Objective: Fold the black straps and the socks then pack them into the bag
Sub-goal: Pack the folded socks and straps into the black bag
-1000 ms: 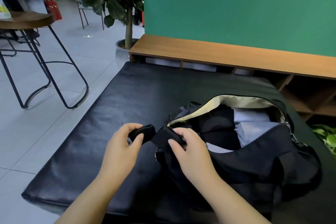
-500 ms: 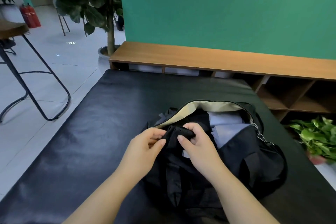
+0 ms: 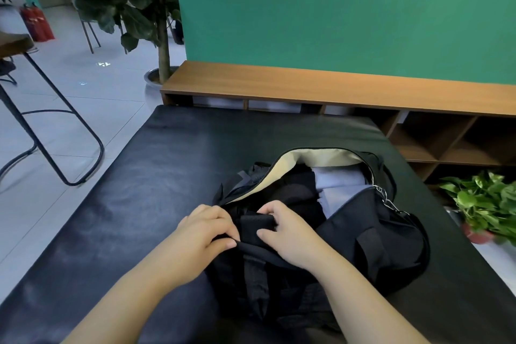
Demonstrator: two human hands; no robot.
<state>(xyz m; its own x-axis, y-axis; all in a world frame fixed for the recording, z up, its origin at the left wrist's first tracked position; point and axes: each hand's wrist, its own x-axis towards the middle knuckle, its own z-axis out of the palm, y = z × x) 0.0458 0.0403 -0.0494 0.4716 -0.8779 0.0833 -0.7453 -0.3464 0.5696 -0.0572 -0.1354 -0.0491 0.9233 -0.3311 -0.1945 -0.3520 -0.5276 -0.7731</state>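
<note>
- The packing step looks to be in hand: both hands hold a folded black strap [image 3: 255,225] at the near lip of the open bag [image 3: 377,234], low and just right of the frame's centre.
- The left hand [image 3: 203,234] has its fingers curled, with the fingertips and thumb pinching the strap's left end and the dark fabric beside it.
- The right hand [image 3: 287,234] has its fingers curled over the strap's top right, with the thumb pressing from below, so it grips the strap.
- The strap's long axis seems to run left to right across the frame, roughly along the bag's near edge; black on black makes its ends hard to trace.
- The bag lies on the black padded table [image 3: 156,176], its mouth opening toward the upper part of the frame, with dark and pale clothes inside.
- The next move probably calls for pushing the bundle up-frame, down into the opening, while keeping the fold pinched shut.
- No socks can be told apart here.
</note>
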